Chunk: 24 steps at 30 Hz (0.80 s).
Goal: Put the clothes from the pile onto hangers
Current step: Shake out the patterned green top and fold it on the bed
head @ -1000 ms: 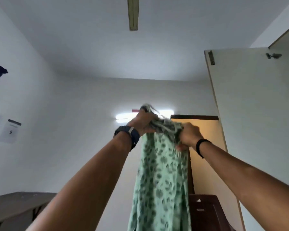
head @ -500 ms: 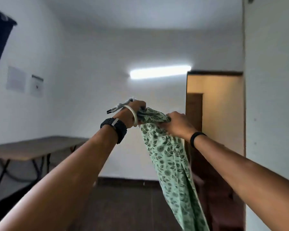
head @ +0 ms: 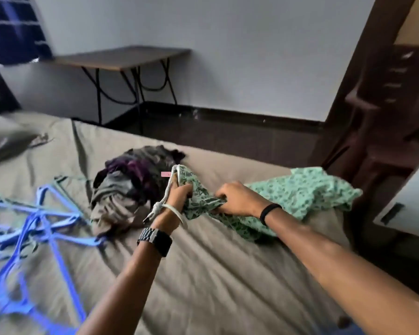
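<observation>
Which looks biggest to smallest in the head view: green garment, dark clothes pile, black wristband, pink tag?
1. green garment, spread across the bed, gripped by both hands.
2. dark clothes pile; looks close in size to the garment, and bunching makes this ranking unsure.
3. black wristband.
4. pink tag.

We are in a bedroom: a bed point(head: 203, 274) with an olive sheet, a pillow point(head: 3, 139) (blurred), a folding table point(head: 121, 58) against the wall.

Folding table point(head: 121, 58) (beside wall point(head: 252, 44))
</observation>
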Each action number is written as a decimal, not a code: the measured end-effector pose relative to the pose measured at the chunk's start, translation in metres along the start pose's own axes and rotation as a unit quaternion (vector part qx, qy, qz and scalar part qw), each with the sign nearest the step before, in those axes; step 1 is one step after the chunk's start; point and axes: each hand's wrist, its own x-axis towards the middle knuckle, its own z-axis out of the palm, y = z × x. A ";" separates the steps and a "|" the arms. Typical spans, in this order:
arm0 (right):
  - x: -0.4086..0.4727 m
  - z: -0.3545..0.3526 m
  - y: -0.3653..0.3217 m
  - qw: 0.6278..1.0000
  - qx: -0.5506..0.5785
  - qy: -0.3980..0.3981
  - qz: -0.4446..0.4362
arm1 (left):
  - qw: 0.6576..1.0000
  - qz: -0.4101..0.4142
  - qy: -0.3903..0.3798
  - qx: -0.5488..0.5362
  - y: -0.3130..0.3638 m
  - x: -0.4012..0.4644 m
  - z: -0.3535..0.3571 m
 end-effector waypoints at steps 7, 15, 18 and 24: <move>0.004 0.094 -0.041 0.991 0.013 -0.114 -0.071 | 0.992 -0.059 0.058 0.099 -0.068 -0.053 -0.086; 0.022 0.146 -0.032 0.955 0.126 -0.266 -0.027 | 0.825 -0.021 0.018 0.564 -0.119 -0.093 -0.119; 0.022 0.146 -0.012 0.919 0.312 -0.237 0.045 | 0.738 -0.054 -0.036 0.672 -0.104 -0.087 -0.114; 0.016 0.134 0.036 0.823 0.519 -0.174 0.153 | 0.670 0.005 -0.059 0.740 -0.083 -0.057 -0.064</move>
